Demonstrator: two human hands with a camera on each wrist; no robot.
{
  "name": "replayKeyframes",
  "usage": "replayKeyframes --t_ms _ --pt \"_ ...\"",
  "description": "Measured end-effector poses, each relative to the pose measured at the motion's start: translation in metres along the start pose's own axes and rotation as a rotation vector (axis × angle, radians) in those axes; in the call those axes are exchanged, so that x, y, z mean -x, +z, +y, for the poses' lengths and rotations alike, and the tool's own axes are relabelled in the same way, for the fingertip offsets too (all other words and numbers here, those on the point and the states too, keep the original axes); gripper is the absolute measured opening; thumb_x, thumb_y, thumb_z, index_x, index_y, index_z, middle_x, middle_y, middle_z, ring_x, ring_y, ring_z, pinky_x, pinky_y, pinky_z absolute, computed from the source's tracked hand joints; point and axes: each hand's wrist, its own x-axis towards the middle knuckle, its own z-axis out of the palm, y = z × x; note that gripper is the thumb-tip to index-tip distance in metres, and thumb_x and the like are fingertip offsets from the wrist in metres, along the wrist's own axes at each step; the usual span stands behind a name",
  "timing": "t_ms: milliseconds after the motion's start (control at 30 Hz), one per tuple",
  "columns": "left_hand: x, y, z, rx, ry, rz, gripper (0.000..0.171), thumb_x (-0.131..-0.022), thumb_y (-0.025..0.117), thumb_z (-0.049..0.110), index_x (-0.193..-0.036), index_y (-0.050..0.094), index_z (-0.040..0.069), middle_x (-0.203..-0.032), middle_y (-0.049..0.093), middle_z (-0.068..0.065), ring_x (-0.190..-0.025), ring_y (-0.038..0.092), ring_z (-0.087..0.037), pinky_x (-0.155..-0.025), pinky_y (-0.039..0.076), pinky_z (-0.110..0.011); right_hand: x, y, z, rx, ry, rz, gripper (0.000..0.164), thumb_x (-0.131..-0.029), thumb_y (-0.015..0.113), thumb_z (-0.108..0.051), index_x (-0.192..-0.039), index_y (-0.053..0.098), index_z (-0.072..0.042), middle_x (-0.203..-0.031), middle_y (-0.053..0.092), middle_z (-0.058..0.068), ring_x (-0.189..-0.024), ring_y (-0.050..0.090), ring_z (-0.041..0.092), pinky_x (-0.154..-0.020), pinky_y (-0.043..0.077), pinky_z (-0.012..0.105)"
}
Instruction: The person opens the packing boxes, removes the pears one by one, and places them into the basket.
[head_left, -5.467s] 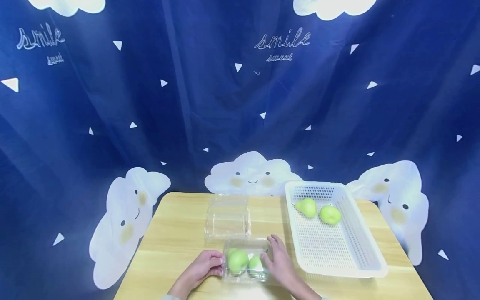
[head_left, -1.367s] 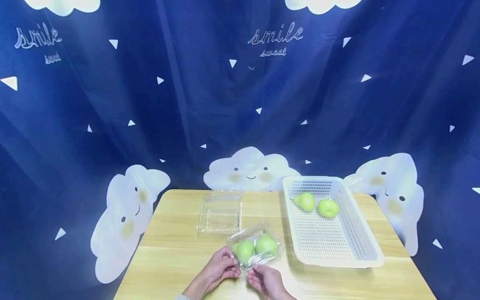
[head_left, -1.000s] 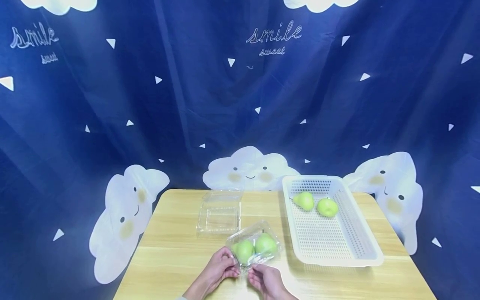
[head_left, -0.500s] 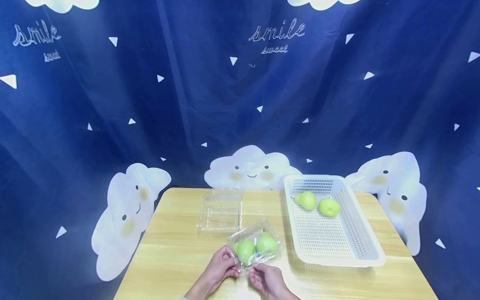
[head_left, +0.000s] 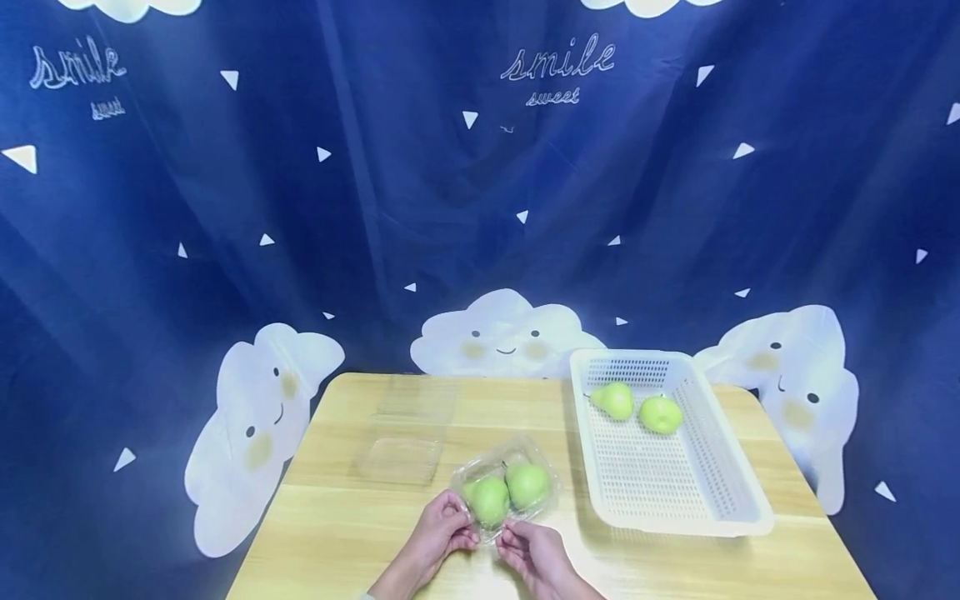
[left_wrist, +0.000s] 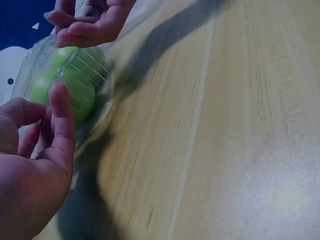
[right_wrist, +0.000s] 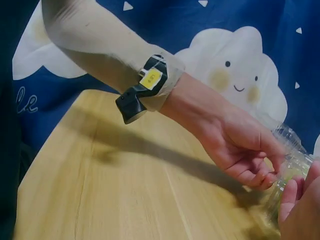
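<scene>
A clear plastic clamshell box (head_left: 495, 458) holds two green pears and stands turned at an angle near the front of the table. One pear (head_left: 489, 502) lies on its left side, the other pear (head_left: 528, 485) beside it on the right. My left hand (head_left: 444, 527) pinches the box's near left corner between thumb and fingers. At the near edge, my right hand (head_left: 534, 552) pinches the plastic close by. In the left wrist view, the ridged box wall (left_wrist: 75, 65) shows between both hands, its lid lying over the pears.
A second clear clamshell (head_left: 401, 460), unfolded, lies on the wooden table (head_left: 337, 517) to the back left. At the right stands a white perforated basket (head_left: 600, 500) with a pear (head_left: 617, 401) and another pear (head_left: 660, 414) at its far end.
Since the earliest frame, the pear box has turned and my right hand has moved to its near edge. The unfolded clamshell has shifted left; the right pear's stem now points left.
</scene>
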Motion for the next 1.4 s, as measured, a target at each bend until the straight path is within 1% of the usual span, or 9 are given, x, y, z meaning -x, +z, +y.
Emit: replayKeyframes --t_ms 200,400,600,733,867,1033,1300,1400 --pt "0.001 0.002 0.005 -0.012 -0.006 0.023 0.017 -0.091 0.060 0.000 -0.098 0.047 0.009 -0.085 0.063 -0.003 -0.071 0.068 -0.013 -0.066 0.062 -0.024 -0.002 0.001 0.000 0.005 -0.019 -0.012 0.015 -0.101 0.053 -0.007 -0.103 0.065 0.002 -0.079 0.069 -0.003 -0.078 0.070 0.008 -0.080 0.062 0.019" --pt "0.000 0.003 0.005 -0.008 -0.005 0.043 0.019 -0.090 0.061 0.001 -0.097 0.046 0.010 -0.083 0.061 -0.002 -0.070 0.064 -0.013 -0.062 0.058 -0.022 -0.003 0.001 -0.002 0.016 -0.011 -0.030 0.016 -0.101 0.053 -0.009 -0.103 0.066 0.000 -0.079 0.070 -0.003 -0.077 0.070 0.008 -0.077 0.062 0.019" --pt "-0.002 0.000 0.005 -0.009 0.004 0.041 0.017 -0.093 0.060 0.002 -0.100 0.047 0.009 -0.084 0.062 -0.001 -0.070 0.062 -0.012 -0.063 0.058 -0.022 -0.004 -0.001 0.000 0.056 -0.009 -0.034 0.018 -0.102 0.054 -0.010 -0.106 0.068 0.001 -0.079 0.071 -0.003 -0.075 0.070 0.007 -0.073 0.062 0.018" --pt "-0.002 0.000 0.007 -0.004 0.002 0.047 0.016 -0.094 0.060 0.002 -0.101 0.048 0.009 -0.084 0.062 -0.001 -0.070 0.062 -0.012 -0.062 0.058 -0.021 -0.004 -0.002 0.001 0.058 -0.012 -0.041 0.019 -0.102 0.054 -0.010 -0.107 0.067 0.002 -0.080 0.071 -0.003 -0.075 0.070 0.007 -0.073 0.062 0.018" --pt "-0.002 0.000 0.007 -0.006 0.004 0.056 0.016 -0.095 0.060 0.003 -0.105 0.048 0.006 -0.085 0.063 -0.002 -0.071 0.062 -0.012 -0.063 0.057 -0.022 -0.004 -0.003 0.002 0.082 -0.022 -0.036 0.020 -0.101 0.056 -0.010 -0.109 0.068 0.004 -0.080 0.071 -0.003 -0.075 0.070 0.007 -0.073 0.063 0.020" --pt "-0.001 -0.003 0.005 -0.021 0.013 0.059 0.020 -0.095 0.063 0.005 -0.110 0.050 0.001 -0.085 0.064 -0.002 -0.073 0.063 -0.013 -0.064 0.058 -0.022 -0.005 -0.006 0.006 0.125 -0.031 -0.016 0.022 -0.099 0.059 -0.010 -0.110 0.068 0.008 -0.075 0.070 -0.004 -0.071 0.070 0.007 -0.071 0.063 0.021" --pt "0.000 -0.004 0.007 -0.016 0.015 0.057 0.020 -0.095 0.065 0.006 -0.109 0.052 0.002 -0.085 0.065 -0.001 -0.072 0.063 -0.012 -0.065 0.058 -0.022 -0.009 -0.009 0.005 0.187 -0.023 -0.036 0.015 -0.094 0.067 -0.011 -0.101 0.071 0.002 -0.072 0.071 -0.004 -0.065 0.070 0.007 -0.067 0.063 0.021" --pt "0.000 -0.005 0.008 -0.023 0.012 0.062 0.022 -0.094 0.066 0.007 -0.110 0.052 0.001 -0.085 0.066 -0.001 -0.073 0.063 -0.011 -0.065 0.058 -0.022 -0.008 -0.011 0.002 0.200 -0.003 -0.044 0.016 -0.094 0.068 -0.013 -0.101 0.072 0.001 -0.073 0.072 -0.004 -0.066 0.071 0.007 -0.066 0.062 0.020"
